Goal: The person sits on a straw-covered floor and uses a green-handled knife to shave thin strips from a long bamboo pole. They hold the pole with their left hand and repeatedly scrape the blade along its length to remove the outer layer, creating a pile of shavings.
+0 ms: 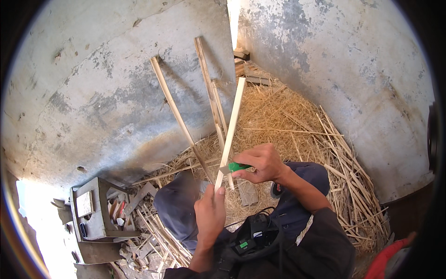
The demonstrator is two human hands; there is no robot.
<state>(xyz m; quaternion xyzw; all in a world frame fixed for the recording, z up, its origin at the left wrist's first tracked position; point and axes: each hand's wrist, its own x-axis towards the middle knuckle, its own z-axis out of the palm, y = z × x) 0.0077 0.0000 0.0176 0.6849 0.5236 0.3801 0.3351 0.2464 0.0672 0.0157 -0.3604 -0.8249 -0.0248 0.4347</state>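
A long, pale, squared wooden strip [235,109] slants up and away in front of me. My left hand [210,213] is closed around its near end, thumb pressed along it. My right hand [265,162] grips a knife [238,166] by its green handle. The short, flat blade lies against the strip, just above my left fingers. Both hands are over the space between my bent knees. My right fingers partly cover the handle.
More strips [174,107] lean on the grey, flaking wall [107,88] ahead. Curly wood shavings [274,107] spread across the floor. Thin sticks [355,186] lie heaped at the right. A grey wooden box frame [100,209] stands at the left beside scraps. A black device [255,235] sits at my lap.
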